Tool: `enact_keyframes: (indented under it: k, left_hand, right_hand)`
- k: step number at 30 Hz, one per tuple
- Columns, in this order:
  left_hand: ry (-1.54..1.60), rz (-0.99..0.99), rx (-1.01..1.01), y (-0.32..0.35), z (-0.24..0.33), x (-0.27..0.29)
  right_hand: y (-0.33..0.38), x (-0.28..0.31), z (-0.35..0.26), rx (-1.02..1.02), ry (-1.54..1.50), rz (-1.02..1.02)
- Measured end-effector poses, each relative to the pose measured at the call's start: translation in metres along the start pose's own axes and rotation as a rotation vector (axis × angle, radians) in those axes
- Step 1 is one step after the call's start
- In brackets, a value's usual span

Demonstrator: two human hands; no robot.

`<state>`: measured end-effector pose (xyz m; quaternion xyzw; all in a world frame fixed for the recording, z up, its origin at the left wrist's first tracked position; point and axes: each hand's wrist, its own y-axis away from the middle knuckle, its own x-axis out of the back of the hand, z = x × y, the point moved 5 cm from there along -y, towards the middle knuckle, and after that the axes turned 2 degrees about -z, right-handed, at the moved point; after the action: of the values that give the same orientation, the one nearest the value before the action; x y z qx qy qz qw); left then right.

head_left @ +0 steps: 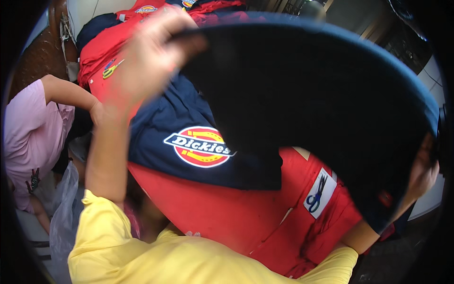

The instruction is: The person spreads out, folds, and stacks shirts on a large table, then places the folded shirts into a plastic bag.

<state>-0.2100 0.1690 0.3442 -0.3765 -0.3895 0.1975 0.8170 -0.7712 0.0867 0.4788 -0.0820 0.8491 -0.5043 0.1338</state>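
Note:
A dark navy garment (293,90) is raised and spread between my two hands, bowed along its far edge. My left hand (153,54), blurred by motion, grips its upper left corner. At the far right, my right hand (422,175) is closed around the opposite edge, its fingers partly hidden by the cloth. Below lies navy fabric (158,137) with a round red and yellow printed emblem (198,146). Whether this fabric and the raised cloth are one piece, I cannot tell. Under it spreads a red surface (203,208).
Blue-handled scissors (314,201) lie on a white card (326,189) near my right arm. Yellow-handled scissors (110,71) rest by piled red garments (99,42) at the far left. A person in pink (35,128) is at the left, beside a clear plastic bag (64,208).

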Motion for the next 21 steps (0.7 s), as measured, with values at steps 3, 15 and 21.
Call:
enact_keyframes:
  k: [3, 15, 21]
  left_hand:
    - [0.108, 0.1, 0.133, -0.01, -0.031, 0.065]
    - [-0.396, -0.269, 0.485, 0.272, -0.132, 0.017]
    - [-0.459, -0.395, 0.68, 0.283, -0.121, 0.02]
  right_hand:
    - [0.03, -0.057, 0.045, -0.199, -0.282, -0.192]
    - [0.393, -0.12, 0.214, -1.315, -0.076, 0.001]
    - [0.383, -0.124, 0.21, -1.397, -0.042, -0.037]
